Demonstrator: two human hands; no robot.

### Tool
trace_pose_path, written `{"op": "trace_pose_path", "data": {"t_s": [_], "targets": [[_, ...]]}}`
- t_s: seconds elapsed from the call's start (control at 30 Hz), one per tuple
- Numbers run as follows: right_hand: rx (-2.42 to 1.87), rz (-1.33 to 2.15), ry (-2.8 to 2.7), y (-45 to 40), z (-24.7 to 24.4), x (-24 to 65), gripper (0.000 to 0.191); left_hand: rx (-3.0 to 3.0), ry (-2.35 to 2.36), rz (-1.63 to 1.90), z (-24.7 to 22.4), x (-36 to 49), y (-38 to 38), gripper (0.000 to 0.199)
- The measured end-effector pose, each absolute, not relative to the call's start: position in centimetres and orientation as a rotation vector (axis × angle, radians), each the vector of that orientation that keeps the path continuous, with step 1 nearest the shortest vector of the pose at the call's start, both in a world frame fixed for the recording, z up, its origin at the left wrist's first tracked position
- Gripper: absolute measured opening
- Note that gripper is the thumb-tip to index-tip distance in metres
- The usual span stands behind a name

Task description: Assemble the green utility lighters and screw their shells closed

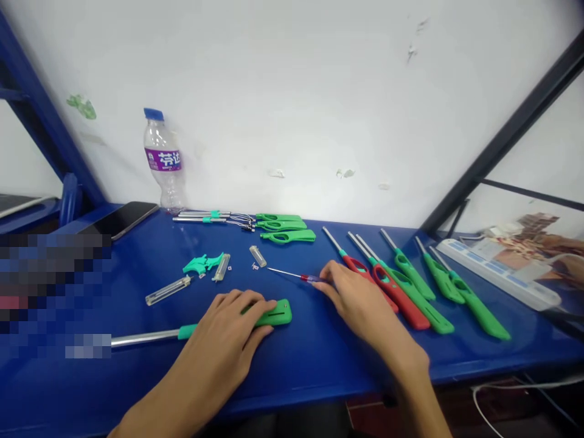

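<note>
My left hand [230,331] is wrapped over a green long-necked lighter [278,312] lying on the blue table [314,365]; its metal tube points left. Between the fingertips of my right hand [353,295] is the handle of a screwdriver [310,278], red and clear, its thin shaft pointing left. Clear plastic tanks [168,290], turquoise parts [201,263] and tiny white bits [255,266] lie beyond my left hand. To the right of my right hand rest several assembled lighters, with red [399,298] and green [481,310] handles.
Green handle shells [286,236] and metal tubes with wires [201,219] lie by the wall. A bottle [166,164] and a dark phone [132,218] are at the back left. A white power strip [499,274] lies at the right, near another person's hand [570,261].
</note>
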State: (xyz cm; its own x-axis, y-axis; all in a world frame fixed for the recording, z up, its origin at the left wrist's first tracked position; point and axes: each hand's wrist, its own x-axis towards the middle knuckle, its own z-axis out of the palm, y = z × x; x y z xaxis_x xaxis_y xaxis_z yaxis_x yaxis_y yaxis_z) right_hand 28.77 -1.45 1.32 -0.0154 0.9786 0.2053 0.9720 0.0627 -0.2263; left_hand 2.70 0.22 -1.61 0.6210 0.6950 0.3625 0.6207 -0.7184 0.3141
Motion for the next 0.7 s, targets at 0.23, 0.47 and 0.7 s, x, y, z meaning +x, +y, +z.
{"op": "trace_pose_path", "data": {"t_s": [0.23, 0.47, 0.7], "targets": [[-1.542, 0.161, -1.615, -3.8, 5.2, 29.1, 0.021, 2.661, 1.038, 0.744, -1.5, 3.1, 0.1, 0.019], [-1.006, 0.537, -1.491, -5.6, 6.5, 24.6, 0.011, 2.641, 1.026, 0.793, -1.7, 3.3, -0.5, 0.02], [-1.137, 0.141, -1.511, -5.0, 5.7, 24.9, 0.008, 2.652, 0.983, 0.803, -1.7, 3.4, -0.3, 0.022]]}}
